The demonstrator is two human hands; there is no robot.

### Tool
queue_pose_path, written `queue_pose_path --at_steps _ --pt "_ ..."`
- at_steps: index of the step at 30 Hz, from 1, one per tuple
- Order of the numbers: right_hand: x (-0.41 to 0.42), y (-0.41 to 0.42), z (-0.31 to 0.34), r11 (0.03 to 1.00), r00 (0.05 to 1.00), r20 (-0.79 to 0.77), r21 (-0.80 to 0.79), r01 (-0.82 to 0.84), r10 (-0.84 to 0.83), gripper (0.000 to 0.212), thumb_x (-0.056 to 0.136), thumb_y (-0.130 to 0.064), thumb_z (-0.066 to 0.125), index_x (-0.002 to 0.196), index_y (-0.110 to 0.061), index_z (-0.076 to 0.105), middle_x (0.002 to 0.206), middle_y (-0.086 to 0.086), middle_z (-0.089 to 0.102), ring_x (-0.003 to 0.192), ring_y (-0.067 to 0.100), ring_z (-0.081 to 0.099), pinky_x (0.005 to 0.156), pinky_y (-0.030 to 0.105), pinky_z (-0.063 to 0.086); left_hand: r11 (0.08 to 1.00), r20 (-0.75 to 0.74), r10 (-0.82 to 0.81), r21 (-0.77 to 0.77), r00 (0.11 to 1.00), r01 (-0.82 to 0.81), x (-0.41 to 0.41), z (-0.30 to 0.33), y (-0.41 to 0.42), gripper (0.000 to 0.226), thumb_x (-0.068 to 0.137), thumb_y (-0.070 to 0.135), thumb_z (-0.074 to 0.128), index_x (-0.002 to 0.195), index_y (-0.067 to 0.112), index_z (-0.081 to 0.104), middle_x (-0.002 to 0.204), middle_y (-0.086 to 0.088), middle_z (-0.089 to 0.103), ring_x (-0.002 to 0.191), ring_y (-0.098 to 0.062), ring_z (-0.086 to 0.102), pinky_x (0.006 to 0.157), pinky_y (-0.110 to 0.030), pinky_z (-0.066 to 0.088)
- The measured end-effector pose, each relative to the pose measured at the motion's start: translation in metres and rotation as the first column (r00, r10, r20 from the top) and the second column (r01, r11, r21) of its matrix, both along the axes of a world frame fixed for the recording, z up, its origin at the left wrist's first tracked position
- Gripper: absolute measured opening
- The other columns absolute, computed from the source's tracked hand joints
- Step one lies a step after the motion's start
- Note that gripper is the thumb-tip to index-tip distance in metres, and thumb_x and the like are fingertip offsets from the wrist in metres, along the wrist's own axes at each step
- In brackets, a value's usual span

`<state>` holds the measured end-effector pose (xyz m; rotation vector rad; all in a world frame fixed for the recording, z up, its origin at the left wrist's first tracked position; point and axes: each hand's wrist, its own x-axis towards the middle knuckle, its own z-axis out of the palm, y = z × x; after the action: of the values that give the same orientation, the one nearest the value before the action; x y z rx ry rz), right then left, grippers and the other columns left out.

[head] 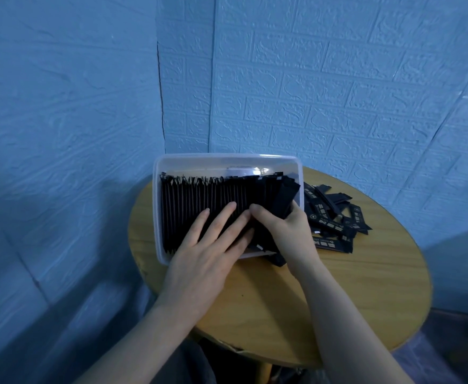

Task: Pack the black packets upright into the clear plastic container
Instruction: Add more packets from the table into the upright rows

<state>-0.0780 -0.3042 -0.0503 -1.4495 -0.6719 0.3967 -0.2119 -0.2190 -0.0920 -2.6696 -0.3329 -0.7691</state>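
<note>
Packets fill most of the clear plastic container, which sits on the left part of a round wooden table at the centre of the frame. The row of black packets stands upright on edge inside it, running from the container's left wall toward its right end, with their crimped top edges showing along the far side. A strip of bare container floor shows behind the row.

The left hand lies flat on top of the packed row, fingers straight and spread, pressing the packets down near the container's near rim. The right hand is just beside it, at the right end of the row, its fingers and thumb curled around a small bundle of packets that tilts up and to the right, its upper end rising above the container's right wall. The two hands nearly touch at the fingertips.

To the right of the container, a loose pile of packets lies flat on the table, overlapping at mixed angles, pale printing visible on several. One more dark packet lies at the container's near right corner, partly under the right wrist.

Textured blue wall panels meet in a corner behind the table.
</note>
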Motion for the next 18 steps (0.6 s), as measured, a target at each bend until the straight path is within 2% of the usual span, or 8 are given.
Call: queue_pose_path --at_steps 3,7,12,15,18 --pt "-0.0011 0.0027 -0.0013 0.999 0.999 0.023 -0.022 0.038 -0.038 0.021 0.086 -0.018 0.07 0.105 -0.013 0.062 0.097 0.004 0.071 0.089 0.016 0.068 0.076 0.028 0.058 1.0 0.001 0.006 -0.002 1.0 -0.006 -0.001 0.0 -0.0005 0.058 0.081 0.01 0.057 0.139 0.016 0.053 0.158 -0.006 0.031 0.149 -0.028 0.021 0.115 -0.056 0.021" --pt "-0.001 -0.0013 0.0006 0.998 0.999 -0.033 -0.056 -0.005 0.003 0.015 0.088 -0.014 0.061 0.103 -0.015 0.059 0.092 0.003 0.066 0.084 0.017 0.065 0.067 0.029 0.054 1.0 0.0 0.019 0.002 1.0 -0.019 -0.0015 0.0009 -0.0017 0.061 0.08 0.008 0.06 0.14 0.018 0.051 0.159 -0.005 0.031 0.149 -0.027 0.019 0.114 -0.063 0.02" --pt "-0.0004 -0.0007 -0.0013 0.998 0.997 -0.031 -0.014 0.067 -0.068 0.019 0.086 -0.005 0.06 0.096 -0.021 0.059 0.091 0.004 0.069 0.087 0.023 0.067 0.077 0.042 0.057 1.0 0.01 0.011 0.016 1.0 -0.011 -0.0018 0.0005 -0.0015 0.06 0.08 0.007 0.055 0.139 0.017 0.053 0.157 -0.005 0.033 0.148 -0.028 0.022 0.112 -0.065 0.019" --pt "-0.0003 0.0012 -0.0034 0.991 0.992 0.011 0.03 0.127 -0.127 0.023 0.084 -0.001 0.062 0.096 -0.02 0.061 0.091 0.003 0.071 0.087 0.02 0.069 0.079 0.041 0.058 1.0 0.02 0.001 0.016 1.0 -0.001 -0.0018 0.0003 -0.0008 0.057 0.08 0.006 0.052 0.137 0.016 0.055 0.157 -0.006 0.035 0.147 -0.029 0.025 0.112 -0.066 0.02" --pt "0.0004 0.0019 -0.0051 0.993 0.993 0.032 0.03 0.112 -0.113 0.023 0.084 -0.003 0.066 0.104 -0.015 0.063 0.094 0.002 0.073 0.089 0.016 0.07 0.083 0.042 0.058 1.0 0.014 -0.001 0.013 1.0 0.001 -0.0021 0.0006 -0.0011 0.058 0.08 0.007 0.055 0.137 0.017 0.054 0.157 -0.006 0.035 0.147 -0.029 0.025 0.111 -0.066 0.022"
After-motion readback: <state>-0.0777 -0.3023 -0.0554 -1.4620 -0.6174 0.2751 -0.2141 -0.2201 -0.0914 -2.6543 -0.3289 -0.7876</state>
